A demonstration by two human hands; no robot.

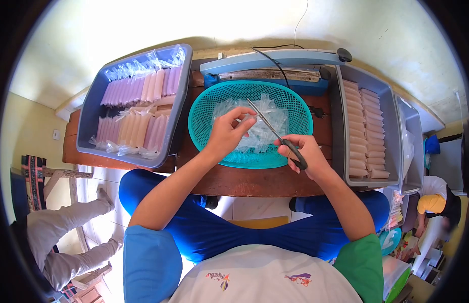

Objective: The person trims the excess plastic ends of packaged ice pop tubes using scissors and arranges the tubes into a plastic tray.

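Observation:
In the head view, my right hand (306, 154) grips a pair of scissors (291, 146) by the dark handles. Their long metal blades point up and to the left over a turquoise plastic basket (200, 132). My left hand (229, 129) hovers over the basket's left side, near the blade tips, its fingers loosely bent and apart. I see nothing held in it. Below both hands, a heap of clear plastic scraps (267, 111) lies inside the basket.
A grey tub (166, 144) of filled lilac and cream tubes stands left. Another grey tub (340, 174) holds rows of beige tubes at right. A blue sealing machine (275, 56) lies behind the basket on the wooden table (254, 188). People are at both sides.

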